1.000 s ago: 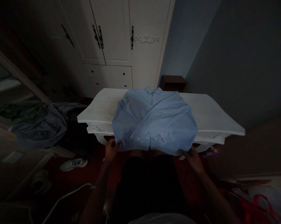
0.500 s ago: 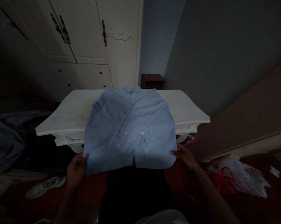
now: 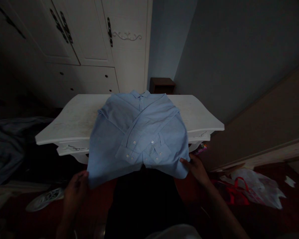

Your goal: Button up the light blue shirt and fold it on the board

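Observation:
A light blue long-sleeved shirt (image 3: pixel 139 129) lies front up on a white table (image 3: pixel 72 122), its collar toward the far edge. Both sleeves are crossed over its front, with the buttoned cuffs near the middle. The lower part of the shirt hangs out past the table's near edge. At the left bottom corner, my left hand (image 3: pixel 76 189) pinches the hem. My right hand (image 3: pixel 195 167) grips the right side of the hem, thumb on top and fingers underneath.
Behind the table stands a white wardrobe (image 3: pixel 89 36), with a small brown cabinet (image 3: pixel 162 85) beside it. A shoe (image 3: pixel 45 199) is on the red floor at left. Plastic bags (image 3: pixel 259 189) lie at right, and dark grey cloth (image 3: pixel 7 149) is at far left.
My left hand has moved slightly left and down, drawing its hem corner outward. My right hand has shifted a little, and the hem now curves up in the middle.

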The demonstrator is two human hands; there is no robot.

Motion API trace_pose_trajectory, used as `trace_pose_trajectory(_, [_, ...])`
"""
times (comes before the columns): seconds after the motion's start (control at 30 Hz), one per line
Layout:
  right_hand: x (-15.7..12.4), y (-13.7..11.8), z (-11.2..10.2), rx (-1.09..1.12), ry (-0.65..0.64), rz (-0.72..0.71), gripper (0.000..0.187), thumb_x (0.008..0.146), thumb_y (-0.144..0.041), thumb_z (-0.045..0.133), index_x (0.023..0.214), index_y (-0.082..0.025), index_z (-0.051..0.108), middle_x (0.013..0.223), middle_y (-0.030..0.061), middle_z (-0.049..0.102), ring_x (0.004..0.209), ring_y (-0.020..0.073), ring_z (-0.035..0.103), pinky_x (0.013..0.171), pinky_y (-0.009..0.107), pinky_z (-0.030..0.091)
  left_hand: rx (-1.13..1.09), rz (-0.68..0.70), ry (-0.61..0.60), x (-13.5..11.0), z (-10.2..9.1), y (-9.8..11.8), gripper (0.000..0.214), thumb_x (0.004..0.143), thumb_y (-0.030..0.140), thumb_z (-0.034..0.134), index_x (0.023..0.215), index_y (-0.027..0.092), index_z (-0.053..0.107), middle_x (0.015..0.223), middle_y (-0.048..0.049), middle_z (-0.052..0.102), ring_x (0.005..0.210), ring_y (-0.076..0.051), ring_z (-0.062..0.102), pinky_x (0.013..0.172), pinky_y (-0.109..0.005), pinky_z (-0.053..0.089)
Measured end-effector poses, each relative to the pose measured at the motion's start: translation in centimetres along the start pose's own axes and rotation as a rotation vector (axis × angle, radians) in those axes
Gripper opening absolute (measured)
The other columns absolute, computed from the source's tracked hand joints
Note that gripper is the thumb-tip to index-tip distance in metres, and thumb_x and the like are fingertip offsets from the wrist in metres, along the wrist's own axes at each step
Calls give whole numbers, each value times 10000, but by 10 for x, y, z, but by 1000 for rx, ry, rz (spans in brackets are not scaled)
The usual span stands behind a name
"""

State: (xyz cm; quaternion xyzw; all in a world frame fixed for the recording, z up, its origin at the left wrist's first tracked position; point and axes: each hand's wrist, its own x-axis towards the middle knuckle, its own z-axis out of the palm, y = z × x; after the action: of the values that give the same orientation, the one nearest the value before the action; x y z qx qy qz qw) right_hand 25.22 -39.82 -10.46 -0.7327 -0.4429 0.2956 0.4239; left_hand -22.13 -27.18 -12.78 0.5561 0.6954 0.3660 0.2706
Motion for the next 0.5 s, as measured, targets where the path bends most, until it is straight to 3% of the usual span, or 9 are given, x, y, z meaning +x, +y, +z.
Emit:
trace_pose_trajectory(0.1, [-1,6,-3,7,25,5,426,797,-608,582,912,-201,634,829,52,678,806,243,621,706,332,512,47,49,39,0,-2,2,444,718,597,478,858,197,611,766,-56,656,702,-237,621,626,-346,511])
trace_pose_trajectory(0.33, [12,10,-13,-111,202,26,479,707,-657,617,754,-184,562,724,34,605,695,204,564,648,321,457,121,60,136,-2,-6,15,299,811,414,445,909,153,553,861,-91,617,838,-243,612,775,-366,503])
trace_pose_trajectory(0.5, [13,7,-19,-51,246,31,483,681,-627,691,837,-181,588,759,34,629,688,192,575,621,305,469,134,44,145,-3,-10,17,337,824,436,454,970,153,564,943,-111,638,911,-268,622,831,-409,507])
